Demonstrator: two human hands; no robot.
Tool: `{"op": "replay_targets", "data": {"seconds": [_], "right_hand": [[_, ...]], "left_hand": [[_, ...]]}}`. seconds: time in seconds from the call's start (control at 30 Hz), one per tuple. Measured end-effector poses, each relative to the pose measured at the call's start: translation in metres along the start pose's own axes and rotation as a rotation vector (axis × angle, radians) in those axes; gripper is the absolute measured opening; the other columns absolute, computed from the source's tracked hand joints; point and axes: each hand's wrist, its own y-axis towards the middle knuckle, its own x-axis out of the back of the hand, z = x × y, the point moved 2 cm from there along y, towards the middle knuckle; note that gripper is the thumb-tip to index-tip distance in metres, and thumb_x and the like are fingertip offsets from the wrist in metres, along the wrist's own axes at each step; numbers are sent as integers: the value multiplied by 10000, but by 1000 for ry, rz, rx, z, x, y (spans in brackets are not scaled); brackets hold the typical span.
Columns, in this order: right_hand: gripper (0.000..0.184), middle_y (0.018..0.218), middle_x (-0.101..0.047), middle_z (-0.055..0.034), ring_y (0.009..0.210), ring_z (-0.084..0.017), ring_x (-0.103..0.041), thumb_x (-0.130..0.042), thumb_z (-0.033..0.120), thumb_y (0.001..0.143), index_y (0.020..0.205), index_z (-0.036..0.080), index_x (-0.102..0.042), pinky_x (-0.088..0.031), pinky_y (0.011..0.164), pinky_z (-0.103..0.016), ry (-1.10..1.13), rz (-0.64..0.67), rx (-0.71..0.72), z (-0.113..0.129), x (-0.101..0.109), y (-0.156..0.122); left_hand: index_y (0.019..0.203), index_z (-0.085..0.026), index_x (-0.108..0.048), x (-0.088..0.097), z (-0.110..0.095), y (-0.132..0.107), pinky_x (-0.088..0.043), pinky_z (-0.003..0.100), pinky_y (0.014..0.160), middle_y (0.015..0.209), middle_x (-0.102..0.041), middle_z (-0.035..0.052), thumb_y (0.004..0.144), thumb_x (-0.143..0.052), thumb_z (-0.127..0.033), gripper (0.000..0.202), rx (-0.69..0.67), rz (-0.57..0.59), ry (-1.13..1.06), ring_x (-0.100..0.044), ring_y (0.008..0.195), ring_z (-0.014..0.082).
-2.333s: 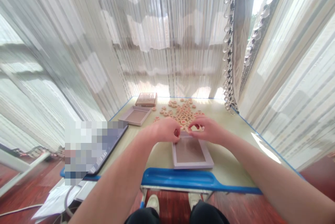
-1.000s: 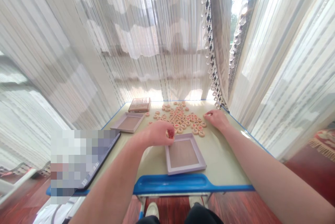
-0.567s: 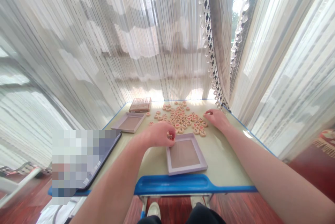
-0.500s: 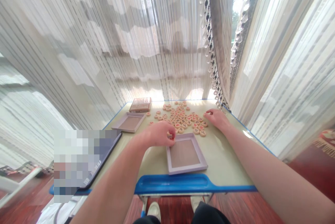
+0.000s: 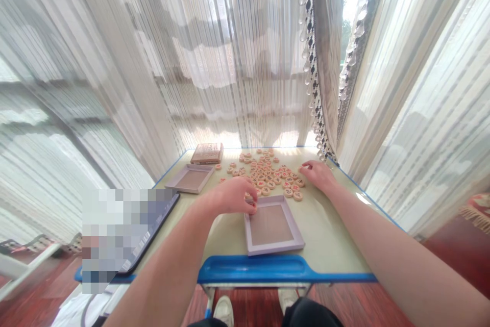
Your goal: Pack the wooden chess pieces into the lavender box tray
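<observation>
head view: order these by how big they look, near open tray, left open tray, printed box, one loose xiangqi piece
1. near open tray, though nearness may exaggerate its lead
2. left open tray
3. printed box
4. loose xiangqi piece

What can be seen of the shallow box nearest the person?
The near box is shallow, roughly square, with pale lilac walls and a grey-brown floor; it looks like cardboard. It lies flat, open side up, on the table, just beyond the blue trough. The left hand, pinching a piece, hides its far left corner; contact is unclear.
</observation>
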Motion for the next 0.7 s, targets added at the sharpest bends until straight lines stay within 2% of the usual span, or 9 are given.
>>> {"op": "replay_targets", "data": {"seconds": [0.1, 0.2, 0.27, 0.33, 0.4, 0.53, 0.7], "right_hand": [[320, 831, -665, -127, 780, -230, -577, -518, 383, 778, 901, 126, -666, -388, 683, -311, 4, -27, 9, -1, 0, 0], [306, 860, -666, -94, 815, -220, -584, -516, 378, 769, 917, 162, -673, -401, 717, -303, -35, 2, -18, -2, -2, 2], [307, 898, -666, -80, 843, -215, -587, -507, 380, 767, 928, 182, -678, -408, 745, -301, -64, 37, -35, -3, -4, 3], [317, 939, -665, -76, 868, -214, -589, -500, 386, 771, 944, 193, -682, -411, 774, -303, -75, 61, -30, -2, -5, 4], [317, 963, -665, -68, 899, -212, -588, -499, 386, 777, 959, 203, -684, -410, 810, -304, -72, 76, 1, 0, -6, 3], [292, 993, -668, -47, 962, -198, -577, -481, 334, 796, 968, 216, -686, -394, 884, -304, -42, 99, 107, 6, -8, 1], [290, 1014, -673, -48, 974, -200, -585, -476, 308, 802, 979, 209, -684, -403, 897, -325, -30, 109, 144, 10, -11, -1]], "left_hand": [[819, -234, -691, 4, 1, 0, -431, 208, 696, 896, -630, 0, 670, -595, -365, 220, 18, -57, -11, -572, 833, 151], [849, -210, -682, 8, 14, 4, -445, 244, 766, 883, -646, 19, 759, -488, -310, 236, 123, -253, 41, -581, 828, 157], [932, -202, -667, 7, 28, 8, -435, 282, 849, 967, -644, 43, 785, -441, -252, 274, 201, -402, 127, -577, 886, 175], [998, -185, -649, 4, 42, 12, -403, 303, 925, 1051, -628, 72, 792, -414, -200, 313, 268, -466, 204, -550, 997, 198], [1056, -170, -623, -1, 54, 17, -381, 310, 956, 1099, -609, 98, 820, -380, -202, 340, 306, -468, 255, -528, 1057, 210], [1157, -131, -554, -11, 70, 24, -362, 331, 963, 1205, -537, 171, 879, -323, -344, 419, 393, -444, 274, -475, 1155, 248], [1148, -125, -553, -18, 79, 28, -378, 333, 922, 1106, -605, 168, 890, -271, -464, 511, 413, -362, 242, -523, 1098, 251]]}}
